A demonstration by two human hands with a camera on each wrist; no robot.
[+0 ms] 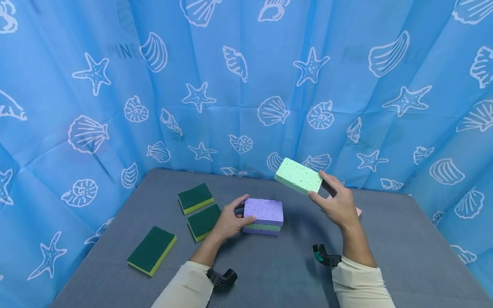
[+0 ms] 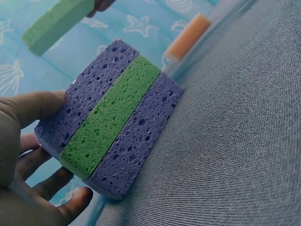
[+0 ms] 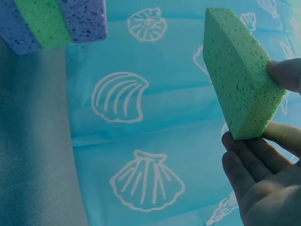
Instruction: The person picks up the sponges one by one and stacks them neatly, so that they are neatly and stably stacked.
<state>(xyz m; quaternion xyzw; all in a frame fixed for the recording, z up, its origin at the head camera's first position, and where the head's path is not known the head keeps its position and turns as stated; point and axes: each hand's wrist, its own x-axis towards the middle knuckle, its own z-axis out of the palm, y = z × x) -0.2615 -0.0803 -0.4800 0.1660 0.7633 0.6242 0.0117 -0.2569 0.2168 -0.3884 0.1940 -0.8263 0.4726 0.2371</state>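
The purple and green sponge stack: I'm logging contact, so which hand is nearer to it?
Left. The left hand grips the sponge stack at its side; the right hand holds a green sponge in the air, apart from it.

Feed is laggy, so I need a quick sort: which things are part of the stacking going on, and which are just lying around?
In hand:
- light green sponge, gripped by the right hand above the table
- stack of purple and green sponges, held by the left hand

Lying about:
- three dark green scouring sponges on the grey table
- orange sponge by the curtain
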